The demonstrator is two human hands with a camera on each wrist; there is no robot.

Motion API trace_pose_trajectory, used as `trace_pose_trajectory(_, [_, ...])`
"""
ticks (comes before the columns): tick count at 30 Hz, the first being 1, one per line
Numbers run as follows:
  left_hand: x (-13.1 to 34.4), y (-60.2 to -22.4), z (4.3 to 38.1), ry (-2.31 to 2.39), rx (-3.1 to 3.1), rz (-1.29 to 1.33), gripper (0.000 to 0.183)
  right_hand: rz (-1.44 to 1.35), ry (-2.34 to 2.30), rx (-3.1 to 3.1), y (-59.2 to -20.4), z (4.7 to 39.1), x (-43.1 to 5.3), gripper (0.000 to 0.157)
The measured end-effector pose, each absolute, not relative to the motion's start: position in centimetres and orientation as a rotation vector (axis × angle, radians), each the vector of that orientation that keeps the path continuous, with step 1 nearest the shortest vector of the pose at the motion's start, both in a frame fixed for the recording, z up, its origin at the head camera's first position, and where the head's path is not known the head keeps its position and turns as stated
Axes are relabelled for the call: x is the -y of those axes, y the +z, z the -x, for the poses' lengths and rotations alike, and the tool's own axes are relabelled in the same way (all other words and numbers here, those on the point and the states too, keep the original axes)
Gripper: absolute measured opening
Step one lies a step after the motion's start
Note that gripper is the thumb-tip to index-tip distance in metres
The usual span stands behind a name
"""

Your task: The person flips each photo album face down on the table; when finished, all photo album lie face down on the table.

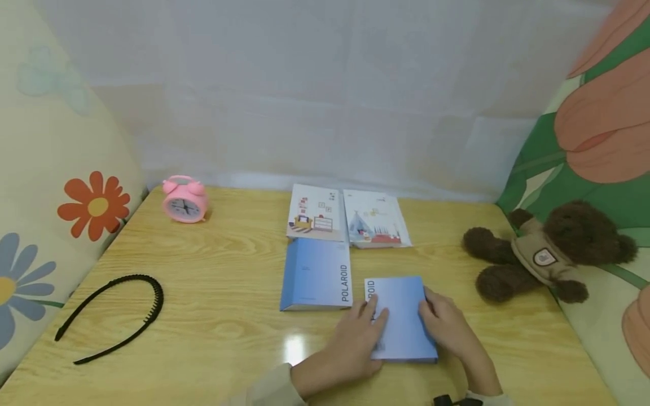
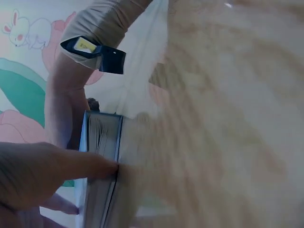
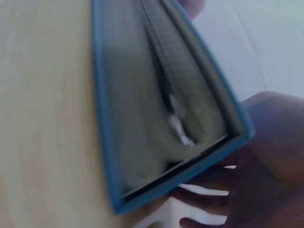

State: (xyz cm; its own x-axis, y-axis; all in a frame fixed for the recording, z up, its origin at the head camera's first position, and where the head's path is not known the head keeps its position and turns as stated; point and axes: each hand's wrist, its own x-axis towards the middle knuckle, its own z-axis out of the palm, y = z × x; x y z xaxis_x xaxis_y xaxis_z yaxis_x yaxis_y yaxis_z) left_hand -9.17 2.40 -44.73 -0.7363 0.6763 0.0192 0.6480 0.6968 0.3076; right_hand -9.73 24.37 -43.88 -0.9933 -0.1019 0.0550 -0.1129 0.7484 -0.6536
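A blue photo album with dark lettering, partly covered by fingers, lies at the front right of the wooden table. My left hand holds its left side, fingers spread over the cover. In the left wrist view the thumb presses against the page edges. My right hand grips the right side, along the spine. The right wrist view shows the album's end, with a gap between its pages and the fingers beside the spine. A second blue album, marked POLAROID, lies just to the left.
Behind the albums lie two illustrated white packs side by side. A pink alarm clock stands at the back left, a black headband lies at the left, and a brown teddy bear lies at the right edge.
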Motion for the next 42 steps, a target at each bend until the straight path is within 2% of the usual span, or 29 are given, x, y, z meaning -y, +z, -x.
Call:
trace_pose_trajectory(5, [0.1,-43.2,10.1,0.597,-2.774,-1.076,0.1,-0.138,0.949,2.973,-41.6,11.2,-22.9,0.056])
trace_pose_trajectory(9, [3.6,-42.0,12.0,0.819,-2.812,-0.882,0.107,-0.25,0.944,2.978,-40.4,13.8,-19.7,0.064])
trace_pose_trajectory(16, [8.6,-43.0,14.9,1.056,-2.856,-0.504,0.126,-0.465,0.984,3.096,-40.9,18.1,-13.6,0.069])
trace_pose_trajectory(22, [10.0,-44.2,15.9,1.162,-2.74,-0.408,0.14,-0.415,0.91,3.195,-42.2,19.7,-11.1,0.076])
trace_pose_trajectory(25, [10.0,-44.5,16.0,1.197,-2.704,-0.406,0.14,-0.345,0.907,3.207,-42.7,20.0,-10.4,0.081])
trace_pose_trajectory(30, [9.8,-44.7,15.7,1.107,-2.729,-0.379,0.13,-0.342,0.835,3.215,-43.1,19.9,-9.8,0.085])
trace_pose_trajectory(35, [9.7,-44.6,15.0,1.071,-2.762,-0.404,0.123,-0.366,0.771,3.193,-43.1,19.7,-9.8,0.081])
trace_pose_trajectory(42, [10.1,-44.4,12.8,1.094,-2.772,-0.487,0.122,-0.427,0.678,3.214,-42.9,17.8,-9.8,0.077])
